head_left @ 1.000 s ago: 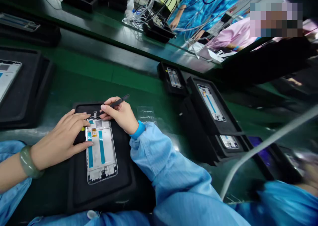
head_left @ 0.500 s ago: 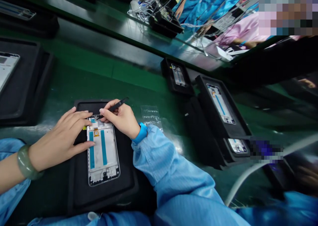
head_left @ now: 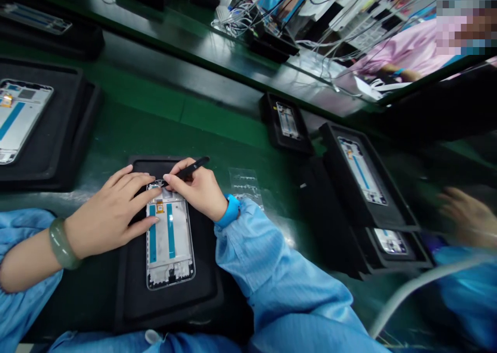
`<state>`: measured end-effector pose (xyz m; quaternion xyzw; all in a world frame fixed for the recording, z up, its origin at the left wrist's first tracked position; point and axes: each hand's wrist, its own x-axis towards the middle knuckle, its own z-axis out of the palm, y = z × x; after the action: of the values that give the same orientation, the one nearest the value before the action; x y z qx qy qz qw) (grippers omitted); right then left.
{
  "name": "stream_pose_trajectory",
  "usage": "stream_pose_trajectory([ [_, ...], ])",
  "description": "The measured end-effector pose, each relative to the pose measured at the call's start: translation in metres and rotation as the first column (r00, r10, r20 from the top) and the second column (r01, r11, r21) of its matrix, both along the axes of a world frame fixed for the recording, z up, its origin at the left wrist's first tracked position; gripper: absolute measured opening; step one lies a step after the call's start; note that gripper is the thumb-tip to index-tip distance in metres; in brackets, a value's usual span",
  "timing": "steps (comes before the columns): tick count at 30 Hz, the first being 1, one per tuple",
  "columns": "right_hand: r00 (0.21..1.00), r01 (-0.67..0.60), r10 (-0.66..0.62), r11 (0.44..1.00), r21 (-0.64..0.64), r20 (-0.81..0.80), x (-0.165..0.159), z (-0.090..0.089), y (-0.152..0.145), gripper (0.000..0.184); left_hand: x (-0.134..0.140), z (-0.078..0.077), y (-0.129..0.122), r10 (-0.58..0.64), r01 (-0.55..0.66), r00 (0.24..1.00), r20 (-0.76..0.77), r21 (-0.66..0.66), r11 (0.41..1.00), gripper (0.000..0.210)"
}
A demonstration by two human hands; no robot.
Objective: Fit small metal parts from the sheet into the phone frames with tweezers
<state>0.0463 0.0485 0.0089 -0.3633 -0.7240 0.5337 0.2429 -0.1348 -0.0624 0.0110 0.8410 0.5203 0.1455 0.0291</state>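
Observation:
A phone frame (head_left: 180, 239), silvery with two blue strips and an orange flex cable, lies in a black foam tray (head_left: 209, 285) before me. My left hand (head_left: 116, 208) is spread with its fingers out, the fingertips over the frame's upper left edge and the thumb over its left side. In my right hand (head_left: 198, 190) is a slim black pen-shaped tool (head_left: 190, 169), pinched between thumb and fingers. It slants down to the frame's top end, where fingers partly hide its tip.
Black trays with phone frames stand at the left (head_left: 58, 135) and right (head_left: 392, 187). A clear plastic sheet (head_left: 244, 179) lies beyond my right wrist. Cables (head_left: 233, 19) lie tangled behind the ledge. At the right, another person's blurred hand (head_left: 468, 216) is near the trays.
The whole view has shifted, so my hands, tray and phone frame appear slightly further right. Both hands keep nearly the same pose at the frame's top. Another person's hand now shows at the right.

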Motion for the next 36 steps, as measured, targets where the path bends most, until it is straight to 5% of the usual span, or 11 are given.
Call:
stream_pose_trajectory([
  [3,0.997,0.043,-0.04,0.998,0.035,-0.06,0.0,0.001,0.005,0.022,0.006,0.004,0.001,0.034,-0.034,0.998,-0.047,0.004,0.999,0.042],
  [8,0.959,0.071,-0.103,0.989,-0.127,-0.264,-0.002,-0.006,0.015,0.031,0.013,0.002,-0.002,0.079,-0.079,0.996,-0.034,0.023,0.997,0.04],
  [12,0.985,-0.027,0.026,1.0,-0.002,-0.173,-0.003,-0.007,0.016,0.022,0.012,-0.001,-0.004,0.081,-0.08,0.996,-0.032,0.036,0.996,0.045],
  [20,0.995,-0.058,0.069,0.986,0.154,-0.067,-0.002,-0.003,0.011,0.013,0.012,-0.003,-0.004,0.068,-0.066,0.997,-0.042,0.058,0.996,0.049],
  [26,0.993,-0.104,0.121,0.903,0.417,-0.014,-0.004,0.0,0.004,0.003,0.012,-0.003,-0.004,0.065,-0.062,0.997,-0.04,0.074,0.995,0.05],
  [32,0.997,-0.03,0.04,0.991,0.133,-0.07,-0.003,-0.003,0.01,0.014,0.012,-0.003,-0.004,0.078,-0.077,0.997,-0.024,0.046,0.996,0.048],
  [36,0.997,-0.035,0.044,0.99,0.133,-0.063,-0.005,-0.002,0.01,0.014,0.012,-0.003,-0.005,0.08,-0.079,0.997,-0.015,0.046,0.996,0.048],
])
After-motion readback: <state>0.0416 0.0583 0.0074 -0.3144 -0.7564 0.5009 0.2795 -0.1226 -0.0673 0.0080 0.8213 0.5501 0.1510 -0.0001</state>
